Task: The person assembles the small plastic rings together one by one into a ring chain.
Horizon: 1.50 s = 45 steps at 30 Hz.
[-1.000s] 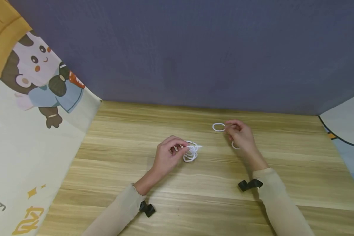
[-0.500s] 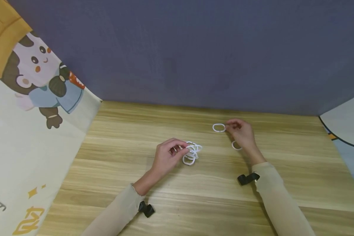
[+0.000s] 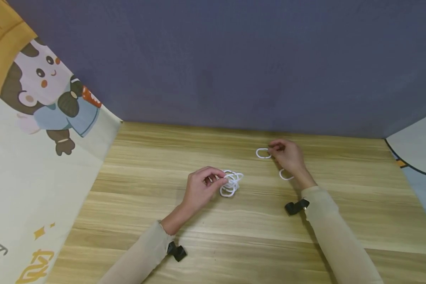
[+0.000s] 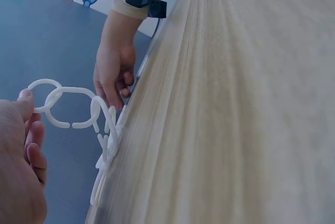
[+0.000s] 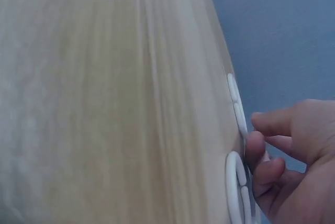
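My left hand (image 3: 200, 186) pinches one link of a linked bunch of white oval rings (image 3: 228, 191) between thumb and forefinger. The left wrist view shows the chain (image 4: 78, 90) hanging from these fingertips, its lower links resting on the table. At the back, my right hand (image 3: 288, 157) is at the right end of a loose white link (image 3: 258, 153), fingers bent with a gap between them. The right wrist view shows that link (image 5: 233, 89) flat beside the fingertips; whether they touch it, I cannot tell. A second loose link (image 3: 281, 176) lies under the right hand, partly hidden.
The wooden table (image 3: 156, 150) ends at a dark blue-grey panel (image 3: 213, 71) along the back. A wall with a cartoon figure (image 3: 44, 75) stands at the left, another printed panel (image 3: 419, 146) at the right. Black devices (image 3: 176, 251) are strapped at both wrists.
My right hand has shifted slightly back and left, its fingertips over the far link's right end. The left hand's bunch of links has swung a little; the loose links have stayed put.
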Each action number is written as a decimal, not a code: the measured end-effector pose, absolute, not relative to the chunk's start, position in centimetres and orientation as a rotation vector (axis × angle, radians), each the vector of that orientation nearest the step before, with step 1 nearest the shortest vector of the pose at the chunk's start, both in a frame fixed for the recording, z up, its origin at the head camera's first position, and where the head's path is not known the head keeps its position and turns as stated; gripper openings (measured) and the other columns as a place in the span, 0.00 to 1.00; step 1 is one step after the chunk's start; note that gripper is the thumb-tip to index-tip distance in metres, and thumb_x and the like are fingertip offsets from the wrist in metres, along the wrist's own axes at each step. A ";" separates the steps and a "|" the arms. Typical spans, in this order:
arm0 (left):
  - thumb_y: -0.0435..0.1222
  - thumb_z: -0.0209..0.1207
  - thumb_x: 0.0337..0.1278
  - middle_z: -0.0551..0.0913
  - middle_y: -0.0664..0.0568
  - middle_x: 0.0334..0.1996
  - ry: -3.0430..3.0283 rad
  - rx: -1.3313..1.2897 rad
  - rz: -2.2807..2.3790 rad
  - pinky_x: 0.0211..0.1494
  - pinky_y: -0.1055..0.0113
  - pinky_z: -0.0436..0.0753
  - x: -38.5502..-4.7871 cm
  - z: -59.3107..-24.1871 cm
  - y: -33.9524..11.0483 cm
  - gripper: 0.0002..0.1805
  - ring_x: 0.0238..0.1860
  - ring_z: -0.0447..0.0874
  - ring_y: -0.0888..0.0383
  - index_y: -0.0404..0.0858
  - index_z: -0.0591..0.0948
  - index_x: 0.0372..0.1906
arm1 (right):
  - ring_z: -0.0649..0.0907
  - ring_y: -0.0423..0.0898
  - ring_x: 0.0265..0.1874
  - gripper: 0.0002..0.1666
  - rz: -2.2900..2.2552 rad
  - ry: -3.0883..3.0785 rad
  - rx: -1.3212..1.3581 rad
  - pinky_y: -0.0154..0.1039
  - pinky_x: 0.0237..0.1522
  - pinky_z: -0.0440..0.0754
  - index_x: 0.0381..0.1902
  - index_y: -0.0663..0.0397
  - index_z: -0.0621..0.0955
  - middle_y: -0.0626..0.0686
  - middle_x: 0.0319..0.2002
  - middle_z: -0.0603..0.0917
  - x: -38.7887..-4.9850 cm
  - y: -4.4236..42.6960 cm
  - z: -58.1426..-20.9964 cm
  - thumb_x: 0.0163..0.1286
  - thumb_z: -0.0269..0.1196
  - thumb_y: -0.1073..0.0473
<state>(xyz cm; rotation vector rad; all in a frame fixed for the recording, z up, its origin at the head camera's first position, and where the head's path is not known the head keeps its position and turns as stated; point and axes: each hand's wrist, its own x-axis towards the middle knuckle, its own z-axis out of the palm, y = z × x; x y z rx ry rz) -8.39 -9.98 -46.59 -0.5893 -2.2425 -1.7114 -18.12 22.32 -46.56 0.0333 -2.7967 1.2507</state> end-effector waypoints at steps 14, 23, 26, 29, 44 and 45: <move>0.28 0.80 0.59 0.91 0.49 0.33 -2.269 -0.576 -1.738 0.32 0.76 0.77 -8.4 -46.5 -9.9 0.07 0.30 0.79 0.66 0.35 0.92 0.39 | 0.87 0.52 0.36 0.05 1.012 -2.918 0.083 0.43 0.43 0.78 0.42 0.58 0.91 0.57 0.38 0.92 -18.5 22.3 -47.0 0.75 0.72 0.61; 0.28 0.79 0.59 0.90 0.49 0.32 -2.243 -0.568 -1.777 0.32 0.76 0.76 -8.4 -46.6 -10.0 0.07 0.30 0.79 0.65 0.35 0.91 0.38 | 0.83 0.48 0.32 0.06 1.070 -2.915 0.101 0.38 0.37 0.77 0.43 0.63 0.87 0.58 0.35 0.88 -17.6 21.9 -46.1 0.79 0.67 0.64; 0.28 0.79 0.60 0.90 0.49 0.33 -2.241 -0.570 -1.788 0.32 0.76 0.76 -8.5 -46.6 -10.1 0.07 0.30 0.79 0.64 0.35 0.91 0.39 | 0.80 0.42 0.27 0.05 1.206 -2.844 0.110 0.31 0.30 0.75 0.44 0.67 0.87 0.58 0.33 0.87 -17.0 21.6 -45.5 0.78 0.68 0.68; 0.28 0.79 0.61 0.90 0.49 0.32 -2.235 -0.571 -1.793 0.32 0.76 0.75 -8.5 -46.7 -10.1 0.07 0.30 0.79 0.64 0.35 0.91 0.39 | 0.77 0.37 0.26 0.06 1.265 -2.791 0.173 0.28 0.27 0.73 0.46 0.70 0.89 0.61 0.33 0.88 -16.3 21.4 -44.9 0.77 0.68 0.70; 0.28 0.79 0.61 0.90 0.48 0.32 -2.230 -0.562 -1.813 0.32 0.76 0.75 -8.6 -46.5 -10.0 0.07 0.30 0.78 0.64 0.35 0.91 0.39 | 0.80 0.40 0.25 0.07 1.402 -2.659 0.200 0.28 0.25 0.77 0.48 0.68 0.91 0.63 0.35 0.89 -12.8 20.4 -43.7 0.78 0.69 0.69; 0.28 0.79 0.61 0.90 0.48 0.32 -2.232 -0.561 -1.811 0.32 0.75 0.75 -8.6 -46.5 -10.0 0.07 0.30 0.78 0.65 0.35 0.91 0.39 | 0.81 0.41 0.25 0.07 1.440 -2.651 0.180 0.29 0.24 0.77 0.48 0.69 0.91 0.63 0.35 0.89 -12.6 20.3 -43.5 0.78 0.69 0.69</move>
